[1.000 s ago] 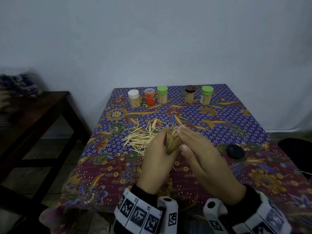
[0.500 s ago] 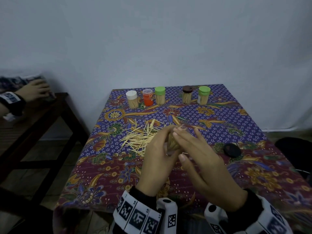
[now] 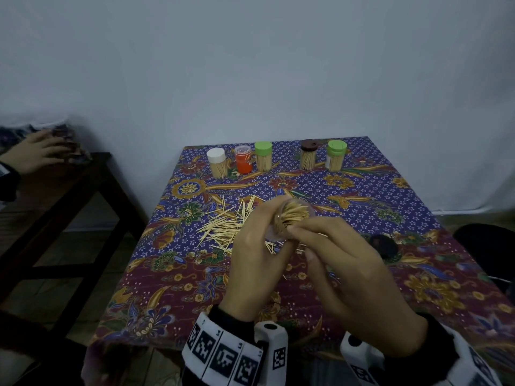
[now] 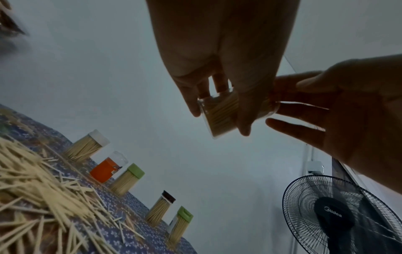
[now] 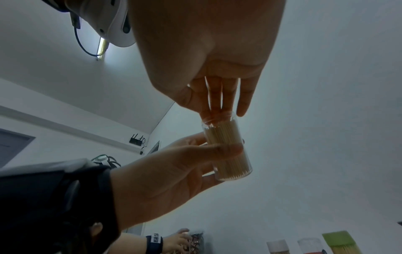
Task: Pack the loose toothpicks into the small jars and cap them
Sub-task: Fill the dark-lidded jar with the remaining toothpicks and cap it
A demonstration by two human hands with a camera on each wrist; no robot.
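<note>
While the left hand [image 3: 252, 263] grips the small clear plastic jar [image 5: 226, 147] above the counter [image 3: 362, 196], the right hand's [image 3: 351, 277] straight fingers tamp its toothpicks. Probably capping comes next, so grab the black round lid [image 3: 384, 245] at 3 o'clock.

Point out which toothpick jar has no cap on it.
The clear jar held up in the left hand. Its mouth is open, while the five jars at the table's far edge are capped.

Head downward; wrists upward, sharing jar [image 4: 226, 111].
</note>
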